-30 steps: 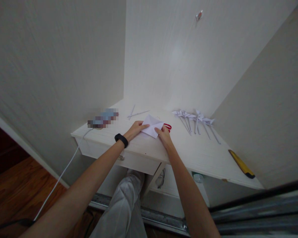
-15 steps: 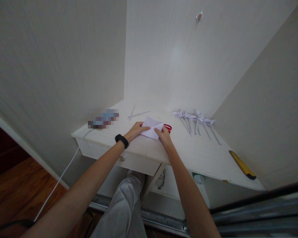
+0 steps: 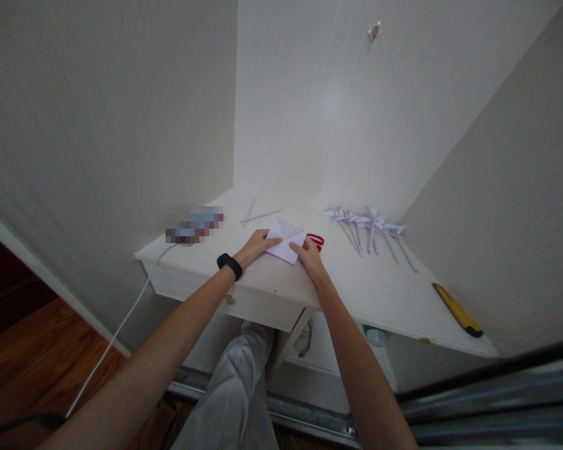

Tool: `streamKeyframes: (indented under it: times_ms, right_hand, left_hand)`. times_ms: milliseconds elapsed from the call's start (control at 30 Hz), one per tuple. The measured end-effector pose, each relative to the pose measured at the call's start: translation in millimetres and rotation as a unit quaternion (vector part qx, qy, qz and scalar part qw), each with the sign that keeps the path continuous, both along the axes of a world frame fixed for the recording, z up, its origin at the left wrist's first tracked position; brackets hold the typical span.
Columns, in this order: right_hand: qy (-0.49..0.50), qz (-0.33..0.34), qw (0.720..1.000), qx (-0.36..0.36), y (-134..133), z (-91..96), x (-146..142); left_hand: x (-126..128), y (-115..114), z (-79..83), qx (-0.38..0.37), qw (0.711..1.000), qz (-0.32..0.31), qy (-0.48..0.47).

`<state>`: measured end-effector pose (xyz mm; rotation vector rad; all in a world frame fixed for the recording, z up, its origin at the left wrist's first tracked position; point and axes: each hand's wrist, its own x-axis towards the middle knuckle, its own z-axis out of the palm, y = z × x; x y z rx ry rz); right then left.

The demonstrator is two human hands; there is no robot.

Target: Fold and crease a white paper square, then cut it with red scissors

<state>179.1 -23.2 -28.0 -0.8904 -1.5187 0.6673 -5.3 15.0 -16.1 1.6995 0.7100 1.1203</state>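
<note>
Pinching the white paper [image 3: 286, 232]: left hand [image 3: 257, 246] and right hand [image 3: 311, 255] each close on one side, thumbs on top, most fingers hidden.
Creases between the thumbs: uneven thumb pressure could skew a fold or let a flap lift.
Paper edges under the hands: pulling the hands apart too hard might tear or buckle the sheet.
Red handles [image 3: 316, 239]: just right of the grip, probably scissors; I cannot tell if the right hand touches them, but a careless shift could knock them.
Thin sticks [image 3: 265, 215]: beyond the grip, slightly left; a brush of the left hand might scatter them.
Stemmed paper pieces [image 3: 374, 220]: right of the grip and beyond; a wide right-arm swing could crush their heads.
Yellow tool [image 3: 455, 306]: well right of the grip; a bump might push it off the desk [image 3: 375, 294].
White cable [image 3: 131, 312]: well left of the grip; a snag by the left arm could drag the blurred object [image 3: 194, 225].
</note>
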Motion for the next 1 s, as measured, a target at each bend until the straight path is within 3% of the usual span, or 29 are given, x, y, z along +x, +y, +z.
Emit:
streamKeyframes:
  times_ms: [233,633,1000]
  right_hand:
    - [-0.008,0.019,1.000,0.002,0.2,0.5,-3.8]
    - [-0.041,-0.057,0.997,0.032,3.6,-2.5,5.8]
    - [-0.018,-0.002,1.000,-0.011,-4.7,3.3,-1.3]
  left_hand:
    - [-0.8,1.1,0.5,0.010,1.000,0.000,0.012]
    - [5.2,-3.6,4.6,-0.001,0.999,-0.040,-0.027]
    - [3.1,-0.2,1.1,-0.005,0.999,-0.029,-0.029]
